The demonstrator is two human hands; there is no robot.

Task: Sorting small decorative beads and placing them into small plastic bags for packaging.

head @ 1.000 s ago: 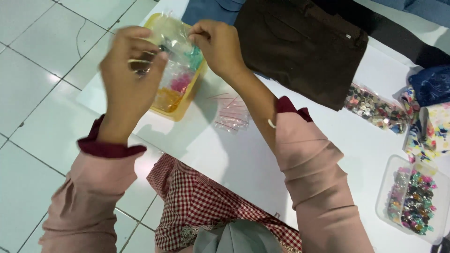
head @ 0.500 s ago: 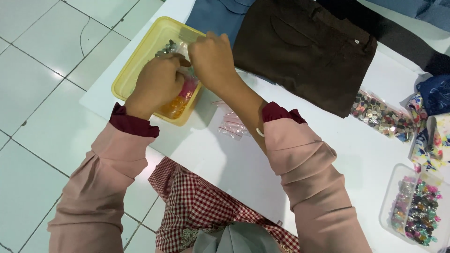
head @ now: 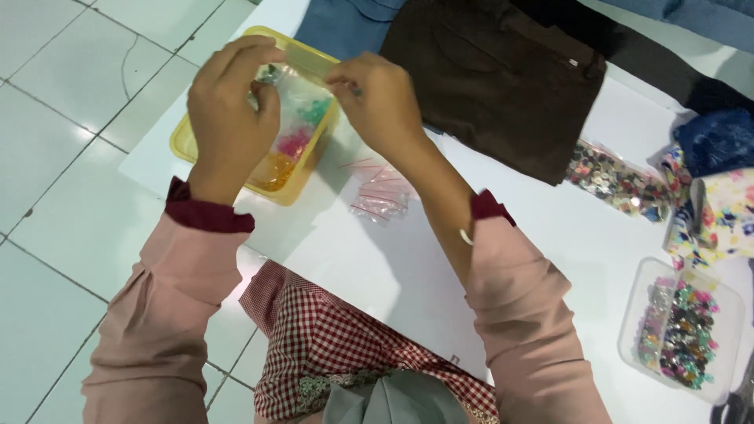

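Lots of clutter on the white table [head: 408, 275] rn. Brown folded garment [head: 503, 78] at 12 o'clock w/ a blue one [head: 345, 27] beside it at 11. Clear packet of mixed beads [head: 616, 177] at 2 o'clock, floral fabric [head: 719, 208] at 3, and a clear tub of colourful beads [head: 679, 330] down at 4. Small stack of empty zip bags [head: 381, 192] lies dead centre, just below the rt wrist, nothing touching it.

Yellow tray [head: 287, 184] sits at 10 o'clock near the table edge, w/ green, pink and orange bits inside, partly hidden by the hands.

Both hands are raised over that tray, backs to the camera. Left hand [head: 228, 118] and right hand [head: 377, 98] each pinch one end of a small clear plastic bag [head: 302, 67], stretched between them, fingertips clamped on its top strip. Forearms angle in from 7 and 5 o'clock, pink sleeves w/ maroon cuffs.
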